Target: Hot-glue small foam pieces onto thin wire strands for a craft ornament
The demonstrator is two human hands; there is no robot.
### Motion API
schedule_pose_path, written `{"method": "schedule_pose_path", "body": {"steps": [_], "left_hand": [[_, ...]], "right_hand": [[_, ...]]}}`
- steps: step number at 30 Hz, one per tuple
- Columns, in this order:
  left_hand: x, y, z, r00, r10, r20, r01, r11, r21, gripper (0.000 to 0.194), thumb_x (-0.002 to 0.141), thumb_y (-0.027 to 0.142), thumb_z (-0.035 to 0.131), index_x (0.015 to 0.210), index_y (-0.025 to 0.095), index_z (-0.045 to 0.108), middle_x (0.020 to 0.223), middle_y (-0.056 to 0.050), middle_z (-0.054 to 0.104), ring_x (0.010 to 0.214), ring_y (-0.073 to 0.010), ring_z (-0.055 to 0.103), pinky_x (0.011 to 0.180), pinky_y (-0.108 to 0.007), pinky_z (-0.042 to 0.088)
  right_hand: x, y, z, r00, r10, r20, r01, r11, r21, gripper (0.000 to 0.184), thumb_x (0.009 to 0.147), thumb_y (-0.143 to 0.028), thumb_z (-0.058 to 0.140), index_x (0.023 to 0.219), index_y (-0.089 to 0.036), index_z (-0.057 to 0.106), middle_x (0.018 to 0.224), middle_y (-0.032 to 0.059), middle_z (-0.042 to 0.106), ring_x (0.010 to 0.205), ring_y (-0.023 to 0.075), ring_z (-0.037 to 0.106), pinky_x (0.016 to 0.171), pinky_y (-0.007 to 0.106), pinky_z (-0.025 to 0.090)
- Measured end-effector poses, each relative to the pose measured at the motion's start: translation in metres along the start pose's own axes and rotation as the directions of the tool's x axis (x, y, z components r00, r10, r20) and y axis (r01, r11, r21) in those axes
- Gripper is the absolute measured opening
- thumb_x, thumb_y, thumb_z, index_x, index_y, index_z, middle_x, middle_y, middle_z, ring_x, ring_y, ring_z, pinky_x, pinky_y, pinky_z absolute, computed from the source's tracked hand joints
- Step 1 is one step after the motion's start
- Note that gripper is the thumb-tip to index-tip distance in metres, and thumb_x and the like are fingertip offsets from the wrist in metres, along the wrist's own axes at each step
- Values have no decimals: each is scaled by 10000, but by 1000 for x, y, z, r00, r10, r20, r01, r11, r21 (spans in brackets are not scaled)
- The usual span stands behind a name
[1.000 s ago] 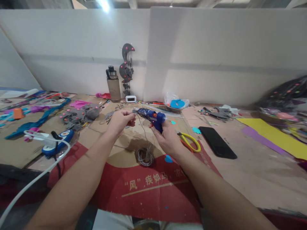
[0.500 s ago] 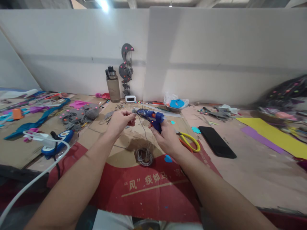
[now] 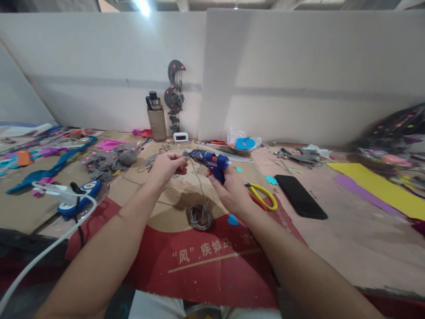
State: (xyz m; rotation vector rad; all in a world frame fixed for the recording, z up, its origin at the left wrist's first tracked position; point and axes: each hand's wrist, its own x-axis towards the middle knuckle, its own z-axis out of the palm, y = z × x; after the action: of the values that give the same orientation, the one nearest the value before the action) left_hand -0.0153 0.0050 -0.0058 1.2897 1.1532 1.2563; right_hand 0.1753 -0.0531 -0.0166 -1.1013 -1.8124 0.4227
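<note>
My right hand (image 3: 229, 188) is wrapped round the handle of a blue glue gun (image 3: 217, 165), its nozzle pointing left. My left hand (image 3: 169, 169) is closed in a pinch on a small grey piece (image 3: 185, 153) right at the nozzle tip; its exact shape is too small to tell. From near the nozzle a thin grey cord (image 3: 199, 179) runs down to a loose coil (image 3: 200, 217) on the cardboard. Beside my right wrist lie scissors or pliers with yellow and orange handles (image 3: 267, 197), partly hidden by the hand.
A black phone (image 3: 300, 197) lies to the right, near yellow sheets (image 3: 381, 188). At the back stand a bottle (image 3: 156, 119), a small clock (image 3: 180, 137) and a bowl (image 3: 244, 150). A blue power strip (image 3: 81, 199) with a white cable and grey felt pieces (image 3: 109, 161) are on the left.
The glue gun and my right hand have shifted very slightly to the right. My left hand keeps its pinch in nearly the same place.
</note>
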Motion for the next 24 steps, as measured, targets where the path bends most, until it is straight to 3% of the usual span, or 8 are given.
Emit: {"method": "schedule_pose_path", "body": {"steps": [4, 7, 10, 16, 24], "left_hand": [[-1, 2, -1, 999, -33, 28, 35, 998, -58, 271, 584, 355, 758, 616, 134, 605, 591, -5, 607, 475, -81, 535, 506, -223, 481], [-3, 1, 2, 996, -55, 75, 60, 996, -69, 271, 605, 364, 755, 648, 126, 631, 585, -3, 595, 471, -70, 519, 491, -205, 459], [-7, -1, 10, 988, -52, 146, 56, 998, -28, 274, 648, 381, 730, 654, 124, 634, 575, -2, 579, 452, -63, 500, 466, -194, 429], [-15, -7, 27, 970, 1, 242, -16, 998, 59, 256, 678, 383, 709, 662, 140, 629, 610, 5, 585, 446, -61, 494, 452, -196, 396], [-20, -2, 30, 949, -12, 315, -27, 992, 119, 265, 694, 394, 696, 691, 135, 639, 624, -15, 618, 495, -80, 530, 503, -208, 418]], "right_hand": [[3, 7, 3, 995, 85, -55, -70, 972, 223, 159, 815, -285, 515, 949, -204, 545, 854, 54, 637, 708, 185, 581, 688, 344, 480], [8, 11, 8, 958, 265, -106, -183, 854, 486, 206, 781, -314, 542, 951, -202, 516, 799, 14, 612, 532, 116, 497, 525, 273, 433], [12, 12, 13, 903, 410, -130, -241, 732, 637, 272, 722, -322, 603, 937, -191, 500, 719, -25, 587, 488, 91, 475, 496, 248, 407], [11, 10, 22, 879, 473, -61, -295, 641, 709, 325, 658, -325, 671, 883, -200, 474, 610, -72, 533, 470, 83, 469, 484, 231, 404], [11, 20, 21, 853, 515, -89, -353, 694, 628, 405, 616, -375, 710, 904, -179, 503, 669, -41, 571, 515, 96, 505, 491, 240, 418]]}}
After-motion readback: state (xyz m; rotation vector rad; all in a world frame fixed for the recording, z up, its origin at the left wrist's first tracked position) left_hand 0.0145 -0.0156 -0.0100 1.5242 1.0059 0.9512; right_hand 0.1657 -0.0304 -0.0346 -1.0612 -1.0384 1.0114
